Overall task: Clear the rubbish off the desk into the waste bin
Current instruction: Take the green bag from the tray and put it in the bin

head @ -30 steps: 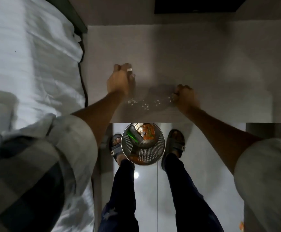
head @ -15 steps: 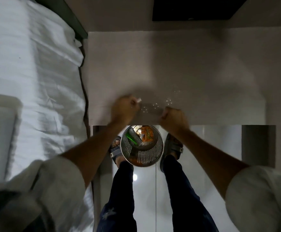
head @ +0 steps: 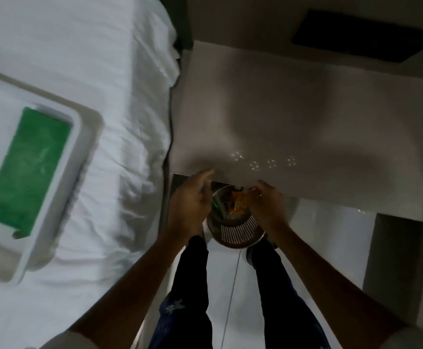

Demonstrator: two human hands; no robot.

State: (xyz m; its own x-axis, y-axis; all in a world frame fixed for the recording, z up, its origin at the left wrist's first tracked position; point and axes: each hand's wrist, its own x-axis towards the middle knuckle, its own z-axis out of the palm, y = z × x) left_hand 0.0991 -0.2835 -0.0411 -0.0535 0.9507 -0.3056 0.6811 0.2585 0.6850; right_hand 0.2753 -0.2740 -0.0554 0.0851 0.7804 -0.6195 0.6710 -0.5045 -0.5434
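The metal waste bin [head: 235, 231] with a perforated wall stands on the floor between my feet, just below the desk's front edge. Inside it lie an orange wrapper [head: 238, 205] and something green [head: 216, 205]. My left hand [head: 189, 202] hovers over the bin's left rim, fingers stretched towards the desk edge with nothing visible in it. My right hand [head: 267, 204] is over the bin's right rim with curled fingers; the blur hides whether it holds anything. The grey desk [head: 293, 109] shows no rubbish on its top.
Small clusters of light spots [head: 263, 162] lie on the desk near its front edge. A bed with a white sheet [head: 104, 71] fills the left side, bearing a white tray [head: 54, 197] with a green pad [head: 29, 167]. A dark panel [head: 366, 34] is behind the desk.
Both hands have pulled back from the desk top to its front edge and now sit over the bin. The view has swung left, showing more of the bed and tray.
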